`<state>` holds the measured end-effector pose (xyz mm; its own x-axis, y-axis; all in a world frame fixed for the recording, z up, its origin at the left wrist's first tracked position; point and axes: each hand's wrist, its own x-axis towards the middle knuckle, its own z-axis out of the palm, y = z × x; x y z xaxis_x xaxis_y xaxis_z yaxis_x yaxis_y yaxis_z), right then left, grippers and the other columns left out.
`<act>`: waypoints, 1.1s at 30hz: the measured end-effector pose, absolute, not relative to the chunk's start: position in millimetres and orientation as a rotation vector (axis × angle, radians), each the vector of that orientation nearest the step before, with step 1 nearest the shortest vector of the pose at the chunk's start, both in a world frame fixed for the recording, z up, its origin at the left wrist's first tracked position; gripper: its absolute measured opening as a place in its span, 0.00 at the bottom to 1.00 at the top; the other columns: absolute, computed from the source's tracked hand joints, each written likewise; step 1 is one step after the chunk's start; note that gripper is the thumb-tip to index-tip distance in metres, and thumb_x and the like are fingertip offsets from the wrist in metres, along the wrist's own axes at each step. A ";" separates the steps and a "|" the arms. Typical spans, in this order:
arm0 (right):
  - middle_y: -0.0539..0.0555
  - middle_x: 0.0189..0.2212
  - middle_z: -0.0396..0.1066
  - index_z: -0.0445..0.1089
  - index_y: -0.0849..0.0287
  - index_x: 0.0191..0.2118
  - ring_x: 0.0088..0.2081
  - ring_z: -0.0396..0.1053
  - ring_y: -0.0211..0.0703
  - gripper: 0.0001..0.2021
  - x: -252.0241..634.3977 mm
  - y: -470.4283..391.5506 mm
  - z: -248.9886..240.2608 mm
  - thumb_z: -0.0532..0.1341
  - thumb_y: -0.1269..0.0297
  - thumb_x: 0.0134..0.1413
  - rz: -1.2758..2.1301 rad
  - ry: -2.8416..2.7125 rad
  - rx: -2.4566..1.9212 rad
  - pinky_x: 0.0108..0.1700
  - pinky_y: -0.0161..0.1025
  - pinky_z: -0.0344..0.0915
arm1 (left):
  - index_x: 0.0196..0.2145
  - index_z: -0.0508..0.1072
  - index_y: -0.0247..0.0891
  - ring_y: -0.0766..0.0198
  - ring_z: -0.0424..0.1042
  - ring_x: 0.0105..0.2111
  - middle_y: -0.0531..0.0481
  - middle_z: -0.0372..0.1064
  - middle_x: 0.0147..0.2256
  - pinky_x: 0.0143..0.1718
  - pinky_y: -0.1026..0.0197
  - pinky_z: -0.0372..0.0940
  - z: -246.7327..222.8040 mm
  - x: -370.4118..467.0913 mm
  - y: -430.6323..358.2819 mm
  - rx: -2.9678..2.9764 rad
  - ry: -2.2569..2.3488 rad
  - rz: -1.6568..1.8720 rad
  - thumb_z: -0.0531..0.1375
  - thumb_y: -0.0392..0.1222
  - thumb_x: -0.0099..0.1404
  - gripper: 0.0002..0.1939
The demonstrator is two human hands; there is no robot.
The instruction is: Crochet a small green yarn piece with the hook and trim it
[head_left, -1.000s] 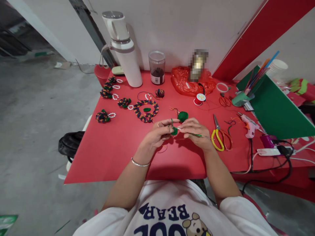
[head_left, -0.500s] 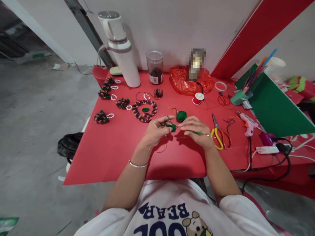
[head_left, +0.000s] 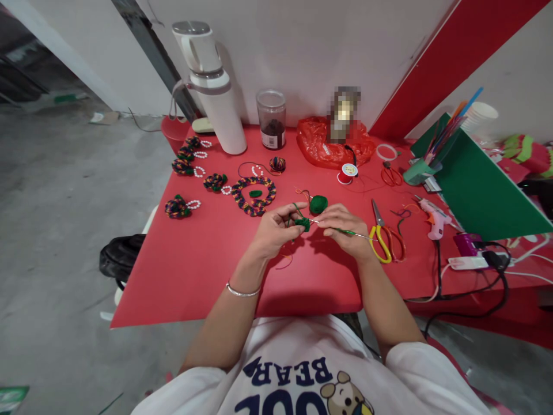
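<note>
My left hand [head_left: 277,229] pinches a small green crochet piece [head_left: 303,223], with green yarn running up over its index finger. Closed around a crochet hook [head_left: 347,232] with a green grip, my right hand [head_left: 344,229] holds the metal tip at the edge of that piece. Just beyond the hands lies a green ball of yarn [head_left: 318,204]. A multicoloured braided loop [head_left: 254,196] rests farther left, with a small green piece [head_left: 256,193] inside it. The exact stitch at the hook's tip is too small to make out.
Yellow-handled scissors [head_left: 380,242] and a pink glue gun [head_left: 435,218] lie right of my hands. Several multicoloured yarn pieces with white beads [head_left: 178,207] sit at left. A white flask [head_left: 220,109], a jar [head_left: 272,118] and a red bag [head_left: 315,144] stand behind.
The green crochet piece has tilted slightly between my left fingers, and more of the hook's metal tip shows beside it. Both hands stay in nearly the same place.
</note>
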<state>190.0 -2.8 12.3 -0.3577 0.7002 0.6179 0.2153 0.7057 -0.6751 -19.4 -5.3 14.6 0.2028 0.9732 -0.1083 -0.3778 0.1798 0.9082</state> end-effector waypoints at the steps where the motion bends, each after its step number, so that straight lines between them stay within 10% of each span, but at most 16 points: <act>1: 0.54 0.41 0.83 0.81 0.48 0.43 0.43 0.77 0.47 0.09 189.9 -2.8 12.3 0.66 0.53 0.63 0.610 -1.907 -0.709 0.50 0.52 0.72 | 0.45 0.82 0.36 0.71 0.68 0.27 0.54 0.69 0.28 0.28 0.68 0.64 14.9 -19.5 -5.4 0.891 0.853 1.138 0.69 0.28 0.43 0.27; 33: 0.54 0.42 0.83 0.81 0.48 0.46 0.44 0.77 0.46 0.08 193.4 -2.1 14.4 0.67 0.60 0.63 0.628 -1.944 -0.638 0.51 0.51 0.70 | 0.43 0.82 0.33 0.74 0.60 0.18 0.54 0.69 0.23 0.17 0.68 0.48 17.3 -17.8 -5.2 0.781 0.908 1.062 0.74 0.35 0.44 0.25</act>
